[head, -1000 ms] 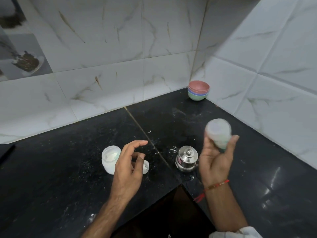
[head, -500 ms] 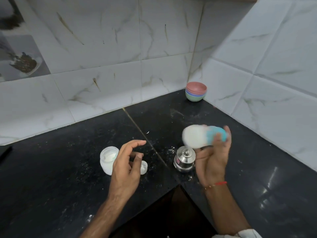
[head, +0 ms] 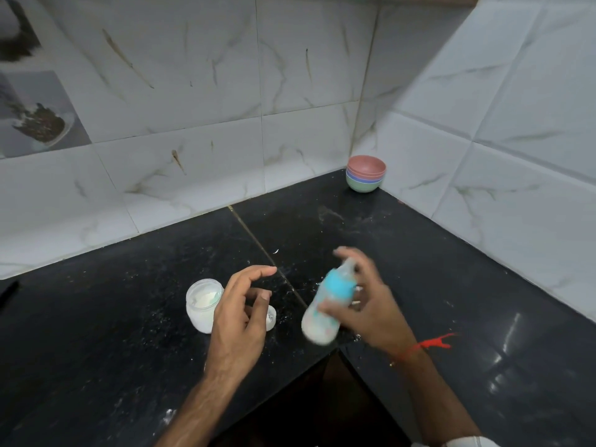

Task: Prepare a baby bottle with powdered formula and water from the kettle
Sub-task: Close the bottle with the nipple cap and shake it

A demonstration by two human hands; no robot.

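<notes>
Both hands hover over the black counter (head: 96, 333): the left hand (head: 240, 314) loosely spread and empty, the right hand (head: 361, 304) wrapped around the blurred, tilted baby bottle (head: 329, 301). Shaking goes best with a firm grip, clear of the open powder jar (head: 203, 303) beyond.

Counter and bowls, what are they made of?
The counter looks like polished black stone, maybe granite: it is speckled, and it shines with glare at the right. The bowls look like matte plastic: soft pink, blue and green, thin rims, no shine. I can't be sure of either.
</notes>
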